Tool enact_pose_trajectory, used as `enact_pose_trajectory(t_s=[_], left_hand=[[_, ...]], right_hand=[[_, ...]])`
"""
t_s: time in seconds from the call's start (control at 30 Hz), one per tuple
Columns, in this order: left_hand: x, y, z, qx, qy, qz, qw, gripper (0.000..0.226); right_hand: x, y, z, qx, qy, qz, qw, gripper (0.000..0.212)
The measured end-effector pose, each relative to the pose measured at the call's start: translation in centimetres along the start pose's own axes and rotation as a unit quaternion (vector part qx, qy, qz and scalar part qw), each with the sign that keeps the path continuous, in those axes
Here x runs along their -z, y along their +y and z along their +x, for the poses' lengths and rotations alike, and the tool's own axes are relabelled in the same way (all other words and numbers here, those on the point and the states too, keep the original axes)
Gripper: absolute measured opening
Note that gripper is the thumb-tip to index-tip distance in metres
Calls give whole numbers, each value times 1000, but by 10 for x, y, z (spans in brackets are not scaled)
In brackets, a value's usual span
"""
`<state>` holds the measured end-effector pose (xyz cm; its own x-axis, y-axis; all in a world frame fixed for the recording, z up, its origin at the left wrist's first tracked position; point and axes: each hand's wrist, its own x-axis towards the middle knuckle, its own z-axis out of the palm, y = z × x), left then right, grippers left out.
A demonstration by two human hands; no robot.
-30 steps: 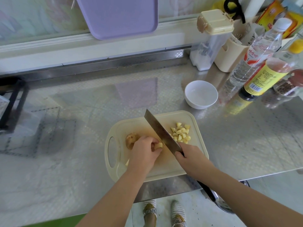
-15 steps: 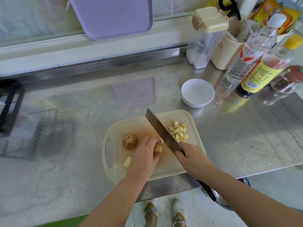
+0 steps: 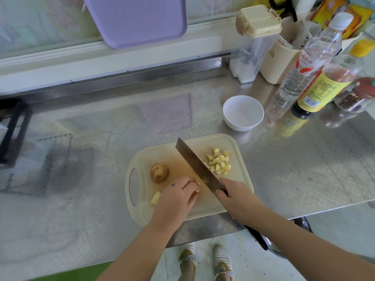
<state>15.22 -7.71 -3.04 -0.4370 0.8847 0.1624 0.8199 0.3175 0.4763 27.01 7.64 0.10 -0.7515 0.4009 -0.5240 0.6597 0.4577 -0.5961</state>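
Head view. Dicing of a potato on a cream cutting board, which lies at the near edge of a steel counter.

The cleaver is gripped by the right hand, whose fingers are wrapped closed around the handle just behind the blade. This choked-up hold is judged to give control over short chopping strokes.

The cleaver's long axis runs diagonally, from the handle at the near right to the squared tip at the far left. The edge is turned down toward the board. The blade stands over the board's middle, between the uncut stock on its left and the diced pile on its right. The finished cubes are thus kept clear of the cutting line.

The potato piece being cut is pinned to the board by the left hand. The fingers are curled over it, and only its yellow end shows beside the blade. The curl is judged to keep the fingertips back from the edge while the piece is fed rightward. Most of the piece is hidden, so its own axis cannot be told.

A brown-skinned potato end rests to the far left of that hand. A cut potato strip lies on its near left, by the board's handle slot. Both are presumably held in reserve.

A white bowl stands just beyond the board's far right corner, within easy reach for the dice. A clear bottle and a dark sauce bottle stand farther right.
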Motion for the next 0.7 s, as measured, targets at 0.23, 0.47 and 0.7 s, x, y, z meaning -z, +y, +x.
enact_pose_trajectory(t_s=[0.23, 0.47, 0.7], left_hand=[[-1, 8, 4, 214, 42, -97, 971, 15], [-2, 14, 6, 266, 56, -132, 953, 13], [-3, 14, 6, 279, 60, -135, 949, 11]], right_hand=[[-3, 6, -6, 9, -5, 23, 1000, 19], [-8, 8, -6, 24, -10, 17, 1000, 19], [-12, 6, 0, 34, -13, -2, 999, 18]])
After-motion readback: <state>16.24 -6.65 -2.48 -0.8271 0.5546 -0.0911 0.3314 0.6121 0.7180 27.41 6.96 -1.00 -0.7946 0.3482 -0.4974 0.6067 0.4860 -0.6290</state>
